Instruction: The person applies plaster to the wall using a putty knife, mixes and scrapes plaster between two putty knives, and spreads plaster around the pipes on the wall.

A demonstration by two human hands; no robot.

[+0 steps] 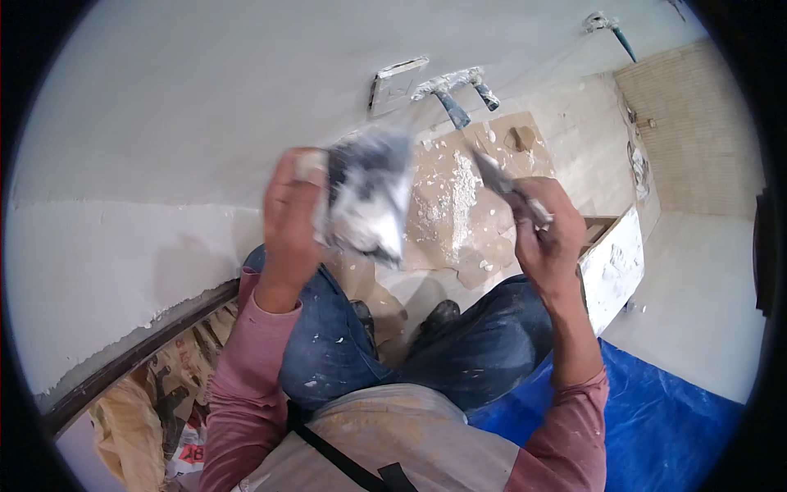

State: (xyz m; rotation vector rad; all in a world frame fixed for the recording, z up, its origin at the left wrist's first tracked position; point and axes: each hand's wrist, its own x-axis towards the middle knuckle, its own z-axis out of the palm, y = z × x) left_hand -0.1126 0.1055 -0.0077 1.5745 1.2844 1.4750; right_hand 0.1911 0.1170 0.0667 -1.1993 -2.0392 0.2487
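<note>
My left hand point(288, 217) is closed round the edge of a flat, dark metal plate point(340, 168), blurred by motion, with a heap of white putty point(365, 217) on its face. To the right, my right hand point(551, 234) grips a putty knife point(497, 179), its narrow dark blade tilted up and left. Some whitish residue shows near its handle. Both tools are held up in front of me, apart from each other and from the wall.
Beyond my hands are a grey-white wall point(205, 123), a wall box point(399, 84) and blue-green pipe ends point(452, 108). Splattered cardboard point(438, 205) covers the floor. A white-smeared box point(613, 266) stands right, near a blue sheet point(648, 418). Sacks point(131, 430) lie lower left.
</note>
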